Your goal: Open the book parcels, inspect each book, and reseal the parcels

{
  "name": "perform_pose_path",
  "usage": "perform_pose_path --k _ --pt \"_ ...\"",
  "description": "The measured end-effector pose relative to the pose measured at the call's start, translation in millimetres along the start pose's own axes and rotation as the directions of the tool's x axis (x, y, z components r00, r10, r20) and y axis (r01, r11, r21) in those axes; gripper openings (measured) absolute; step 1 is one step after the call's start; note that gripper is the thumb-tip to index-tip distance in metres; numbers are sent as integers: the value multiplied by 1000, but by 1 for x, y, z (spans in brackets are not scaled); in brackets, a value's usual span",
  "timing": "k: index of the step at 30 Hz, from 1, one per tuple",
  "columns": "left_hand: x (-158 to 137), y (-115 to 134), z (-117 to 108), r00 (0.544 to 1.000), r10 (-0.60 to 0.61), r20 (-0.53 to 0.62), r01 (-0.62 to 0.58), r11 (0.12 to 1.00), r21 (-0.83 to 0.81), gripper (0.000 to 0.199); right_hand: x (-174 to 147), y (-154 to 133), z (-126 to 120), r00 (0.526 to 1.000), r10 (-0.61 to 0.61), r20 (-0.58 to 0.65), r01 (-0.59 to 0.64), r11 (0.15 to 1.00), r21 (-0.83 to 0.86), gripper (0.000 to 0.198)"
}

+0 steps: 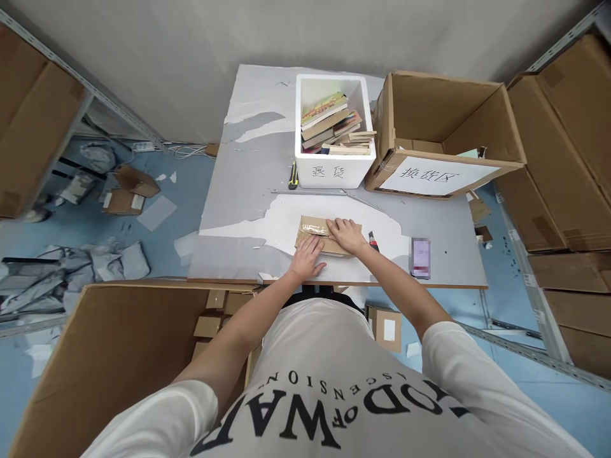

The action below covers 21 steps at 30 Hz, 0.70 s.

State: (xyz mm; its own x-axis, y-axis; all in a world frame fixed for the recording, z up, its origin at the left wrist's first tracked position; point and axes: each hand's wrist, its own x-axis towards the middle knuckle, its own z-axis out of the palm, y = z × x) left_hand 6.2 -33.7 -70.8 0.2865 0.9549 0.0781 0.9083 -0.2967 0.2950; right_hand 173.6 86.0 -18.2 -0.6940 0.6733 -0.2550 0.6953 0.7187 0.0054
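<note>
A flat brown cardboard box [344, 245] lies on the table in front of me, with shiny clear tape across its left part. My right hand [346, 235] rests on its top, fingers spread and lying flat. At the box's near left edge, my left hand [308, 257] lays its outstretched fingertips on the cardboard, thumb apart. Both hands press on the box rather than wrap round it. Just right of my right wrist lies a red and black box cutter [373, 240], partly hidden by the forearm.
Behind the work spot stand a white foam bin [331, 170] of books and a large open carton [443, 175] with a handwritten label. A yellow box cutter [293, 175] lies beside the bin. A phone [421, 257] lies right. A big open carton [119, 356] stands below the table's left front edge.
</note>
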Motion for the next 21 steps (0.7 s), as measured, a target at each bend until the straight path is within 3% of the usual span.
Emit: perform_pose_path --k 8,13,21 --pt "0 1 -1 1000 -19 10 19 1000 1 71 11 -28 -9 992 115 51 -107 985 -136 55" --pt "-1 1 0 1000 -6 22 5 1000 23 76 13 -21 -17 996 7 94 7 988 -151 56" --pt "-4 1 -1 999 14 46 -15 1000 20 85 35 12 -51 958 -154 241 149 988 38 35"
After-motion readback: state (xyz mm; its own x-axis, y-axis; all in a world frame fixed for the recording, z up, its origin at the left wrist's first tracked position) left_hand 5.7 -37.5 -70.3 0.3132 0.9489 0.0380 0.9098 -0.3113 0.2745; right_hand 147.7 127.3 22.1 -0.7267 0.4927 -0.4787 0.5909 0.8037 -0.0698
